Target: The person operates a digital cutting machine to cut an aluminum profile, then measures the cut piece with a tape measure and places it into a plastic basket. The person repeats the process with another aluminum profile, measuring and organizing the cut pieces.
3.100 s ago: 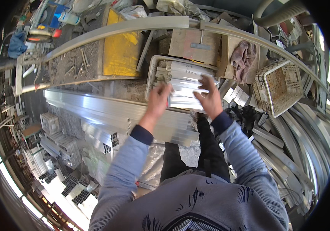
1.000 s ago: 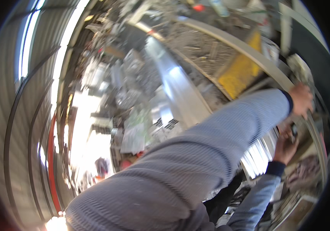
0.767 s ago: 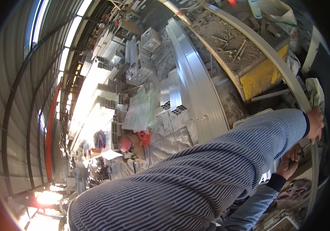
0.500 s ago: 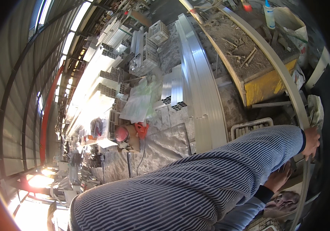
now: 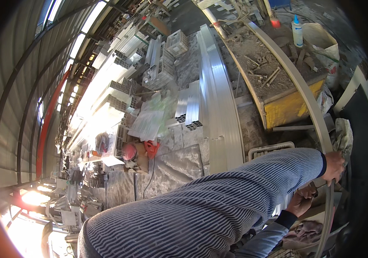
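My left arm, in a striped sleeve, reaches across to the right. My left hand is closed around a long pale metal profile. This bar runs from the dusty bench past my hand to the lower edge. Just below, my right hand is bent with its fingers drawn together by the profile. A small dark thing shows at its fingertips, too little of it to name. A crumpled pale cloth or bag hangs right beside my left hand.
Debris covers the yellow-sided bench, where a bottle with a blue tip stands. Behind it is an open white sack. Long metal profiles lie to its left. A plastic crate sits behind my sleeve, a pinkish cloth below my hands.
The view has shifted, so the bench and my hands appear further left. My right hand has come up out of shadow, fingers now plainly bent. My left hand still grips the profile.
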Available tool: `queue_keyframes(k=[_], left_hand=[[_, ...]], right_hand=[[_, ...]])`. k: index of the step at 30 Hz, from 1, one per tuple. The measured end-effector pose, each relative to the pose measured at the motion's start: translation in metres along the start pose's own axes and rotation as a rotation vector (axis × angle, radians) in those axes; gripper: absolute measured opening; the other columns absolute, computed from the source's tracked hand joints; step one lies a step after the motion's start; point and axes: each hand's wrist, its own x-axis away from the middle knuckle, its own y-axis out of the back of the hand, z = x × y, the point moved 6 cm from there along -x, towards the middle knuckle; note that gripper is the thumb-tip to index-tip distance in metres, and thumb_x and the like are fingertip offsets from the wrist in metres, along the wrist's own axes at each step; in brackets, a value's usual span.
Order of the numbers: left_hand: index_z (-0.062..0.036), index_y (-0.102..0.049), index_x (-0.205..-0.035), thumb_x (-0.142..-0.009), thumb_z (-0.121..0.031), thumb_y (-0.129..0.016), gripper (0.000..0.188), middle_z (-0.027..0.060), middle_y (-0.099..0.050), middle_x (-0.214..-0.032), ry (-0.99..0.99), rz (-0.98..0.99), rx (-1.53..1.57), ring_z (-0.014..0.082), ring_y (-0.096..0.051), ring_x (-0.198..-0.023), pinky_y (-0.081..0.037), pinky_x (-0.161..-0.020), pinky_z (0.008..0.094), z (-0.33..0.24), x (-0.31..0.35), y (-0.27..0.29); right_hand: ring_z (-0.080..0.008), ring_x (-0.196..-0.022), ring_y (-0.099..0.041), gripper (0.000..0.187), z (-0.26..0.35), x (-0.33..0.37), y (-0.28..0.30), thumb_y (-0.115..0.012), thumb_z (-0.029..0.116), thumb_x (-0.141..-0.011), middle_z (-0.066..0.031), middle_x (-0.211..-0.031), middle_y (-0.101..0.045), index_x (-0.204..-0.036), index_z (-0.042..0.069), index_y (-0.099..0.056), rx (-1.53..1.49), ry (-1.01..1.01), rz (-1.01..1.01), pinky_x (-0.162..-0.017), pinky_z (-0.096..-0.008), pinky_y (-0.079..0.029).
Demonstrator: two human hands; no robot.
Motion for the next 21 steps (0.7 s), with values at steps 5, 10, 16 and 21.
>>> queue_keyframes(k=[5,10,16,21], left_hand=[[-0.0495,-0.066,-0.12,-0.089,-0.06,-0.057,0.034,-0.0108,-0.063,-0.121,0.001,0.0,0.008,0.0186,-0.053,-0.116,-0.042,-0.093,0.0436,0.0,0.0,0.0],[-0.0495,-0.066,-0.12,-0.088,-0.061,-0.058,0.036,-0.0107,-0.063,-0.121,0.018,0.029,-0.004,0.0187,-0.053,-0.117,-0.042,-0.093,0.0439,0.0,-0.002,-0.006],[-0.0498,-0.065,-0.122,-0.087,-0.062,-0.058,0.038,-0.0119,-0.064,-0.12,0.028,0.053,0.002,0.019,-0.054,-0.117,-0.043,-0.092,0.0451,0.0,0.0,0.0],[-0.0493,-0.059,-0.13,-0.09,-0.064,-0.053,0.043,-0.0123,-0.062,-0.128,0.014,0.115,-0.028,0.018,-0.053,-0.121,-0.042,-0.093,0.0461,0.0,0.002,0.005]], right_hand=[[-0.0154,-0.084,-0.059,0.023,0.009,0.033,0.006,-0.051,0.013,-0.101,-0.0106,-0.107,-0.062,-0.114,-0.006,-0.052,0.798,0.358,-0.593,-0.069,-0.0264,-0.05],[-0.0261,-0.114,-0.061,0.038,0.007,0.033,-0.018,-0.054,0.017,-0.101,-0.0205,-0.131,-0.056,-0.131,-0.005,-0.048,1.734,0.566,-0.468,-0.086,-0.03,-0.054],[-0.0212,-0.094,-0.064,0.032,0.027,-0.001,0.018,-0.045,0.012,-0.103,-0.0142,-0.111,-0.063,-0.13,-0.005,-0.05,0.534,0.27,-0.225,-0.074,-0.0271,-0.054],[-0.0118,-0.075,-0.056,0.03,0.025,-0.003,0.023,-0.042,0.012,-0.103,-0.0062,-0.093,-0.06,-0.126,-0.002,-0.055,0.147,-0.103,-0.119,-0.064,-0.0251,-0.049]])
